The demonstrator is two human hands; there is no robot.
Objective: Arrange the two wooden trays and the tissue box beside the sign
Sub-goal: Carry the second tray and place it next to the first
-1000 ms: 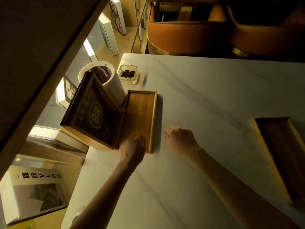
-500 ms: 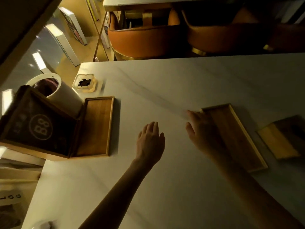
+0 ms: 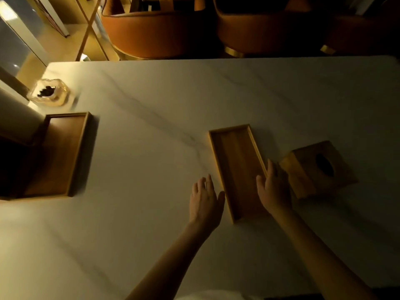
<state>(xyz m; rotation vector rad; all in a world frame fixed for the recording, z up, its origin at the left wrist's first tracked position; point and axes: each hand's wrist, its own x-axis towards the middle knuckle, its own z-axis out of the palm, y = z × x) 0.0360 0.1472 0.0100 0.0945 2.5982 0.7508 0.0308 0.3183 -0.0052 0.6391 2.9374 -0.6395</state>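
Observation:
One wooden tray [image 3: 58, 154] lies at the table's left edge, against the dark sign [image 3: 13, 167], which is mostly cut off by the frame. A second wooden tray [image 3: 236, 167] lies right of centre, slightly angled. My left hand [image 3: 205, 198] is spread open at its near left edge. My right hand [image 3: 273, 187] rests open on its near right rim, fingers over the edge. A wooden tissue box [image 3: 318, 169] with a dark oval slot stands just right of that hand, apart from the tray.
A glass ashtray [image 3: 49, 92] with dark contents sits at the far left corner, behind a white cylinder [image 3: 15, 118]. Orange chairs [image 3: 155, 29] line the far side of the white marble table [image 3: 173, 94].
My view has swung right, so the sign slid out of frame. Both hands left the first tray and moved right to the second tray, one on each side of it.

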